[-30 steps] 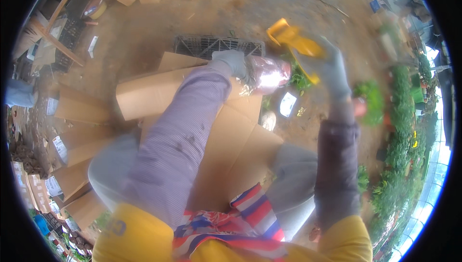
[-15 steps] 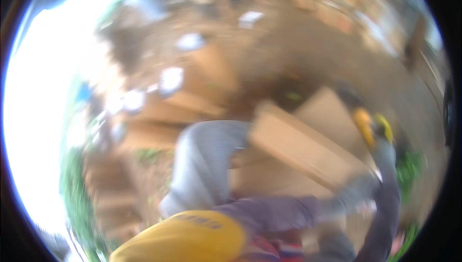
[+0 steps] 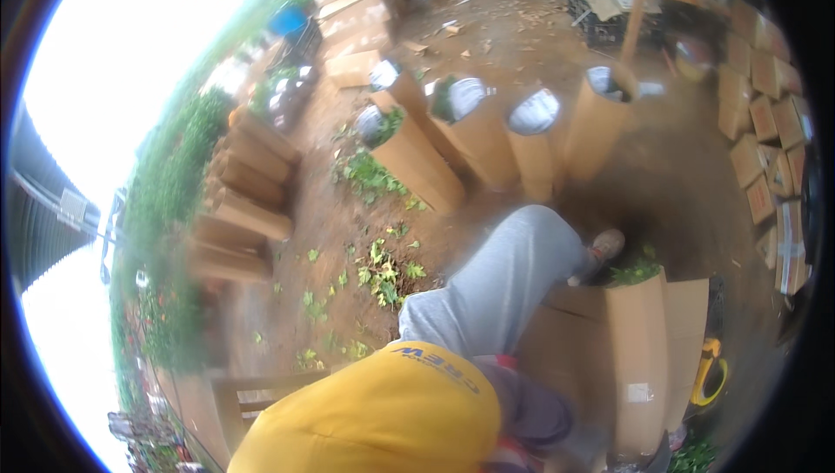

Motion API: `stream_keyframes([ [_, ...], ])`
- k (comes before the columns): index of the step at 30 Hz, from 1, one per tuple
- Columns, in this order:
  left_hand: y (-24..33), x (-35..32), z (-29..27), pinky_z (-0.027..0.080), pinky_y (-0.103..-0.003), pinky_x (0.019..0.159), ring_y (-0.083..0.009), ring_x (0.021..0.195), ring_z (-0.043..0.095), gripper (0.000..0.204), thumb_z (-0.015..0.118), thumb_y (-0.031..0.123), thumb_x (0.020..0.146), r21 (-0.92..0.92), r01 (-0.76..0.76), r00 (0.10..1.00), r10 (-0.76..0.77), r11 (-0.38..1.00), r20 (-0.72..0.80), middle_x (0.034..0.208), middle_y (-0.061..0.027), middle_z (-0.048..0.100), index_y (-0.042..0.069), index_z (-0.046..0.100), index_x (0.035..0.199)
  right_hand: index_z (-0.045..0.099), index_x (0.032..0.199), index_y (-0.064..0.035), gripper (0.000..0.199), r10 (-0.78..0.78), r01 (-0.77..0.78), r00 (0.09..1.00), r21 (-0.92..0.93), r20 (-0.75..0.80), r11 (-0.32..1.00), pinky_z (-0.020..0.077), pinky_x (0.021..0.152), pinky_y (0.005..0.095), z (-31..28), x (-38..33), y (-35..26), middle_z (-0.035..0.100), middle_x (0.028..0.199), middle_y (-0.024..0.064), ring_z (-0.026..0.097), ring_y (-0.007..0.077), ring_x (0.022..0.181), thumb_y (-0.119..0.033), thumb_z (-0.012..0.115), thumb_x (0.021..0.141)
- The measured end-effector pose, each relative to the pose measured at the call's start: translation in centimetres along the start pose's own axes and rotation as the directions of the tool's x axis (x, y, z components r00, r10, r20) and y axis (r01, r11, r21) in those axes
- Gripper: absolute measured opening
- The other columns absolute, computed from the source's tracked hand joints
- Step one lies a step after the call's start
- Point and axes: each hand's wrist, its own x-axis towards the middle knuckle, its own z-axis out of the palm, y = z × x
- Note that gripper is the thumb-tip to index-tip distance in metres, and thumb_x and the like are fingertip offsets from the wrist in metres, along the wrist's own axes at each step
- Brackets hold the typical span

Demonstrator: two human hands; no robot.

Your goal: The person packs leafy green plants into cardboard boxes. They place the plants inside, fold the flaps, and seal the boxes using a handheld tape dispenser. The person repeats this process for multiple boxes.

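The gloved left hand [image 3: 600,449], blurred, is at the near end of a cardboard carton [image 3: 637,343]; I cannot tell whether its fingers are apart or together. The right hand is out of view. A yellow tape dispenser [image 3: 710,372] sits just beside the carton's flap [image 3: 686,325].

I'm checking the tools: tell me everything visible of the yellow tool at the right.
The yellow tool shows at the lower right, beside the brown cardboard. It has a solid orange-yellow upper part and a thinner, brighter yellow curved strip below, smooth like plastic. Whether anything holds or supports it, I cannot tell.
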Motion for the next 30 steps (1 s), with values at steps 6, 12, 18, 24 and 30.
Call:
stream_keyframes([
  [6,-2.6,-3.6,-4.5,0.045,-0.038,0.1,-0.0266,0.114,0.059,0.035,0.055,0.025,0.095,-0.374,0.222,0.973,-0.231,0.9,0.02,0.121,-0.0161,0.063,0.002,0.064,0.12,0.066,0.096,-0.0004,0.02,-0.021,0.023,0.995,0.015,-0.1,1.0,0.0485,0.072,0.0385,2.8,-1.4,-4.3,0.065,0.085,0.0109,0.06,0.0231,0.078,-0.019,0.059,0.095],
  [12,-0.5,-6.9,-7.0,0.048,-0.036,0.095,-0.0264,0.106,0.064,0.029,0.056,0.024,0.097,-0.801,0.553,0.799,-0.421,0.231,0.43,0.111,-0.0153,0.069,0.004,0.071,0.111,0.066,0.094,-0.0004,0.022,0.004,0.052,0.905,0.12,-0.426,0.991,0.0488,0.073,0.0389,0.4,-9.4,-5.4,0.066,0.085,0.0116,0.061,0.0242,0.079,-0.02,0.057,0.096],
  [18,-0.2,-7.5,-3.4,0.058,-0.036,0.082,-0.0223,0.094,0.07,0.023,0.068,0.002,0.089,-0.759,0.193,0.846,-0.287,-0.622,0.45,0.104,-0.0107,0.072,0.002,0.069,0.113,0.067,0.092,-0.0004,0.024,0.12,0.105,0.741,0.291,-0.661,0.951,0.0492,0.074,0.0393,2.3,-13.5,-4.6,0.067,0.086,0.0123,0.062,0.0252,0.08,-0.022,0.056,0.097],
  [24,-7.5,-7.7,-7.1,0.058,-0.04,0.086,-0.0248,0.101,0.068,0.043,0.071,0.006,0.087,-0.865,0.09,0.859,-0.4,-0.493,0.318,0.116,-0.01,0.068,0.002,0.058,0.128,0.065,0.114,-0.0008,0.029,0.173,0.282,0.766,0.566,-0.619,0.775,0.0463,0.082,0.0271,7.7,-11.9,-6.2,0.063,0.1,0.0025,0.056,0.0129,0.092,-0.026,0.061,0.1],
  [30,-10.4,-8.7,-8.5,0.058,-0.04,0.087,-0.0254,0.101,0.068,0.041,0.069,0.011,0.089,-0.884,0.045,0.782,-0.534,-0.466,0.322,0.116,-0.0101,0.068,0.003,0.058,0.128,0.063,0.12,0.0004,0.042,-0.025,0.229,0.747,0.222,-0.664,0.948,0.0506,0.088,0.0403,13.1,-10.5,-7.2,0.067,0.108,0.0209,0.063,0.0327,0.101,-0.035,0.06,0.097],
])
